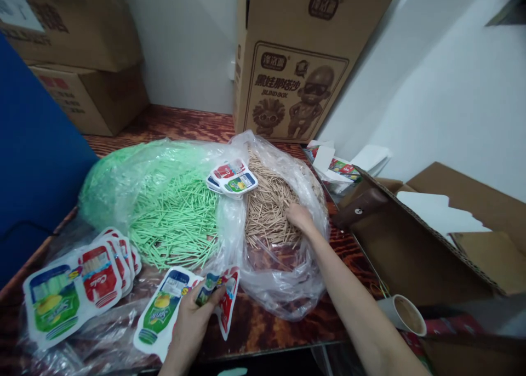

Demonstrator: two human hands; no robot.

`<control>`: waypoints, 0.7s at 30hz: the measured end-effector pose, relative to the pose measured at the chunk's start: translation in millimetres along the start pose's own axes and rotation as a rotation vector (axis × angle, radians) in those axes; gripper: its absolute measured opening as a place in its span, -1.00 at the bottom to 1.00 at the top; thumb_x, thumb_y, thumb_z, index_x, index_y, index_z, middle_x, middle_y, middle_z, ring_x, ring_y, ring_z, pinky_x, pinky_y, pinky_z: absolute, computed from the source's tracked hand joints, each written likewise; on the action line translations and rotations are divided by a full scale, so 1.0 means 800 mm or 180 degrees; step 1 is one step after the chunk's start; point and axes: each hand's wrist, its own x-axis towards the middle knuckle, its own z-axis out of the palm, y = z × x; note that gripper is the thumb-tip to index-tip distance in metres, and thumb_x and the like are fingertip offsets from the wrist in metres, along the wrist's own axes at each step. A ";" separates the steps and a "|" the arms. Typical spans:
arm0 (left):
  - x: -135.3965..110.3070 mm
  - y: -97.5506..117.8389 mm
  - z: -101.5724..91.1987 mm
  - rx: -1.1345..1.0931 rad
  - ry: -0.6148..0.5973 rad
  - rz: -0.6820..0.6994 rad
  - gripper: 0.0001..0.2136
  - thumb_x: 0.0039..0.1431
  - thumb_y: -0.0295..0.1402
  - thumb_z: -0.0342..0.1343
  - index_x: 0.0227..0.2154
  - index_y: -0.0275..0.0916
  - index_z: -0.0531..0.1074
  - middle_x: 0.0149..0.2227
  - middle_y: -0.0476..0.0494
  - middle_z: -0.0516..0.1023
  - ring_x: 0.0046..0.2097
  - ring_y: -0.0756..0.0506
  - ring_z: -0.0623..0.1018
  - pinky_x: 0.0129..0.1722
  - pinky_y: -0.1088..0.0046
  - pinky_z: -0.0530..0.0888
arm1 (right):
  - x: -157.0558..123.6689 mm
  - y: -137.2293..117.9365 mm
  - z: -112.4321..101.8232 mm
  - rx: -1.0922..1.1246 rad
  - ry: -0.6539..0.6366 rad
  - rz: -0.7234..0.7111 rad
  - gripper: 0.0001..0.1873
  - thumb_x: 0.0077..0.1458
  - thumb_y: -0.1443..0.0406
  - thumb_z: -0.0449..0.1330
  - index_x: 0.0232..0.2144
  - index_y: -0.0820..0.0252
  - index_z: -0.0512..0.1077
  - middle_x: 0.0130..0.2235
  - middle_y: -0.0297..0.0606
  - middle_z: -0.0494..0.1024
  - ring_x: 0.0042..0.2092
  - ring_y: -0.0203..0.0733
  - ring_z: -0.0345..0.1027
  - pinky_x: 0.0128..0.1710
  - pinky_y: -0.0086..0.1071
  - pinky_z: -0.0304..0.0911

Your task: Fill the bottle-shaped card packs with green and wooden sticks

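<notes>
My left hand (pixel 193 315) is closed on a printed pouch (pixel 228 305) with a red Cola part, bent and partly hidden by the fingers. Close by lies a flat Sprite pouch (pixel 162 310), partly under that hand. My right hand (pixel 299 217) reaches into a clear plastic bag (pixel 267 294), its fingers curled among thin brown sticks (pixel 267 206). To the left, another clear bag spills light green sticks (pixel 176 211). A small stack of Cola and Sprite pouches (pixel 236 180) rests between the two piles. More filled pouches (pixel 74 294) are fanned out at the lower left.
A tall printed carton (pixel 296 63) stands behind the bags. Other cartons (pixel 86 96) are stacked at the back left, beside a blue panel (pixel 36 146). At the right are an open cardboard box (pixel 411 244), a paper cup (pixel 405 315) and folded printed card (pixel 345 165).
</notes>
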 end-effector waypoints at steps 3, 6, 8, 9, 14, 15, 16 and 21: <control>-0.001 0.004 -0.002 -0.0104 0.0095 -0.0097 -0.69 -0.22 -0.12 0.35 -0.51 -0.29 0.55 -0.51 -0.03 0.57 -0.43 -0.08 0.49 -0.41 0.49 0.43 | -0.003 0.003 -0.012 0.0805 -0.0272 -0.0124 -0.76 0.12 0.38 -0.03 -0.52 0.28 0.37 -0.36 -0.04 0.55 -0.24 -0.14 0.44 -0.31 -0.43 0.29; 0.000 0.007 0.001 -0.0161 0.0119 -0.0181 -0.68 -0.24 -0.11 0.36 -0.54 -0.29 0.54 -0.52 -0.02 0.57 -0.46 -0.06 0.49 -0.43 0.49 0.43 | -0.012 0.000 -0.019 0.1672 -0.0714 -0.0251 -0.76 0.13 0.34 -0.06 -0.56 0.21 0.24 -0.50 -0.23 0.44 -0.45 -0.28 0.34 -0.46 -0.48 0.25; 0.001 0.009 0.003 -0.0150 0.0121 -0.0207 -0.70 -0.24 -0.13 0.36 -0.56 -0.29 0.53 -0.51 -0.02 0.58 -0.45 -0.07 0.50 -0.43 0.49 0.44 | -0.021 -0.003 -0.017 0.2188 -0.1027 -0.0358 -0.80 0.12 0.31 -0.03 -0.54 0.19 0.19 -0.53 -0.33 0.36 -0.51 -0.34 0.26 -0.49 -0.50 0.22; 0.001 0.009 0.004 -0.0145 0.0120 -0.0216 -0.71 -0.24 -0.15 0.37 -0.56 -0.29 0.53 -0.50 -0.02 0.58 -0.44 -0.07 0.50 -0.42 0.49 0.44 | -0.027 -0.003 -0.014 0.2409 -0.1175 -0.0411 -0.81 0.12 0.29 -0.01 -0.53 0.18 0.17 -0.53 -0.36 0.32 -0.52 -0.37 0.22 -0.51 -0.51 0.20; 0.008 0.019 0.005 -0.0731 -0.0170 -0.0451 -0.70 -0.14 -0.23 0.34 -0.32 -0.29 0.57 -0.34 -0.11 0.64 -0.31 -0.12 0.57 -0.25 0.42 0.48 | -0.070 0.002 0.026 0.3241 -0.2024 -0.0596 -0.72 0.02 0.17 0.17 -0.50 0.17 0.14 -0.55 -0.48 0.20 -0.61 -0.48 0.00 -0.60 -0.57 -0.03; 0.012 0.024 0.006 -0.0914 -0.0283 -0.0500 -0.68 -0.12 -0.25 0.33 -0.27 -0.29 0.56 -0.31 -0.13 0.64 -0.29 -0.14 0.58 -0.21 0.39 0.49 | -0.081 0.005 0.037 0.3547 -0.2424 -0.0624 -0.68 0.00 0.16 0.21 -0.49 0.18 0.15 -0.55 -0.50 0.20 -0.62 -0.50 -0.04 -0.61 -0.57 -0.08; 0.016 0.029 0.008 -0.1057 -0.0390 -0.0511 -0.66 -0.11 -0.26 0.33 -0.23 -0.30 0.55 -0.30 -0.15 0.64 -0.27 -0.15 0.59 -0.19 0.36 0.48 | -0.092 0.007 0.049 0.3804 -0.2844 -0.0628 -0.66 -0.02 0.15 0.25 -0.48 0.19 0.16 -0.55 -0.50 0.21 -0.62 -0.51 -0.06 -0.62 -0.57 -0.13; 0.054 0.054 0.034 -0.1160 -0.0650 -0.0064 -0.66 -0.09 -0.27 0.32 -0.22 -0.29 0.54 -0.28 -0.15 0.63 -0.19 -0.16 0.57 -0.11 0.36 0.45 | -0.140 0.012 0.094 0.4164 -0.4174 -0.0375 -0.70 0.04 0.21 0.29 -0.36 0.19 0.22 -0.55 -0.49 0.29 -0.64 -0.52 -0.01 -0.62 -0.53 -0.21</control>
